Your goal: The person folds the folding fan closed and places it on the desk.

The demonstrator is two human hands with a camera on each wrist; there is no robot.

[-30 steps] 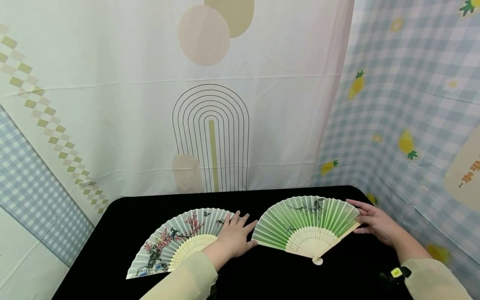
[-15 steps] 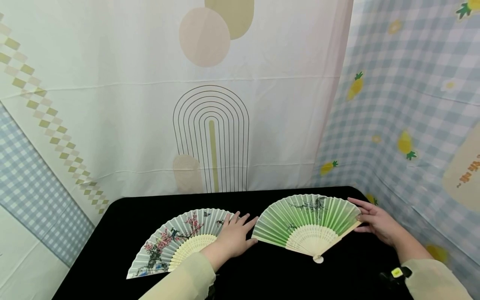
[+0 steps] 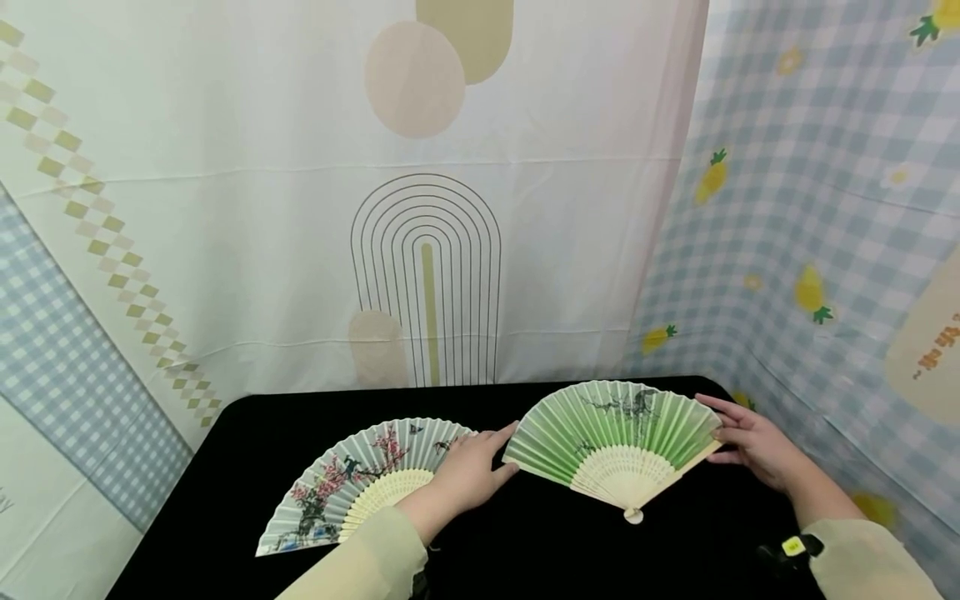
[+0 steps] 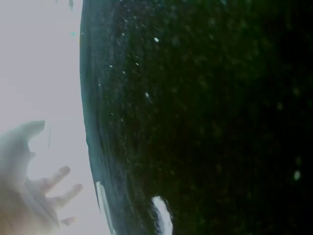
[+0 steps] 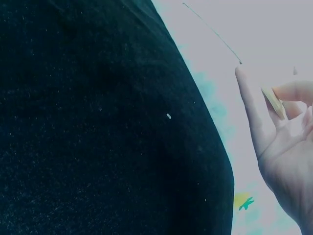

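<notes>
Two open fans on the black tabletop (image 3: 225, 467), and both hands are on the one at the right. The green fan (image 3: 615, 433) is spread wide, its pale ribs meeting at a pivot on the near side, its leaf arching toward the far edge of the tabletop. The right hand (image 3: 753, 446) is at the fan's right end, fingers curled in on the outer guard stick; the right wrist view shows that pale stick (image 5: 274, 103) pinched between thumb and fingertip, with the palm turned up beside the table's dark edge. The left hand (image 3: 468, 471) reaches across from the left, fingers stretched out fairly straight, fingertips at the green fan's left edge. Whether they pinch that edge or only touch it, I cannot tell from here. The left wrist view is little help: a washed-out hand with spread fingers (image 4: 54, 178) low at the left, beside the dark tabletop.

Just left of that hand lies the second fan, the blossom fan (image 3: 360, 483), white with pink flowers and dark branches, fully open and flat on the tabletop, with the left wrist and its pale green sleeve (image 3: 367, 558) over its right end. Behind it all hangs a cream curtain (image 3: 427, 250) printed with arches, and at the right a blue checked cloth (image 3: 825, 208) dotted with pineapples.
</notes>
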